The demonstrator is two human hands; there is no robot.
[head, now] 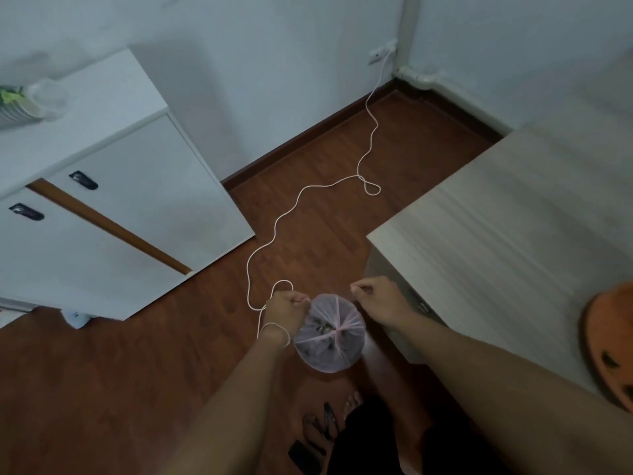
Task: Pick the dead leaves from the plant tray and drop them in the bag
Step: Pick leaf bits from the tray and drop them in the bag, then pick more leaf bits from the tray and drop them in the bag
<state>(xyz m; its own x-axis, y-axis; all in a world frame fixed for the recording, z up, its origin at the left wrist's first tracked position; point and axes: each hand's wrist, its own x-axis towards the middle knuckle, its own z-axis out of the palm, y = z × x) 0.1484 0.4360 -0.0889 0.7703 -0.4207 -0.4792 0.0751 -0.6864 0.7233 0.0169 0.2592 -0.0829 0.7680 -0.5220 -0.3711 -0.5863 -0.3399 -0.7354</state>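
Note:
A thin, translucent pink bag (pixel 329 332) hangs over the wooden floor in front of me, with dark dead leaves showing through it. My left hand (pixel 286 308) is closed on the bag's left handle. My right hand (pixel 378 299) pinches the right handle, pulling it sideways. The bag's top is drawn together in the middle. At the far right edge, an orange plant tray (pixel 608 344) lies on the table with a few dark leaves on it.
A light wooden table (pixel 513 228) stands to the right. A white cabinet (pixel 113 214) is on the left. A white cable (pixel 305 193) snakes across the floor from a wall socket (pixel 376 56) to near my left hand. My feet in sandals (pixel 329 426) are below.

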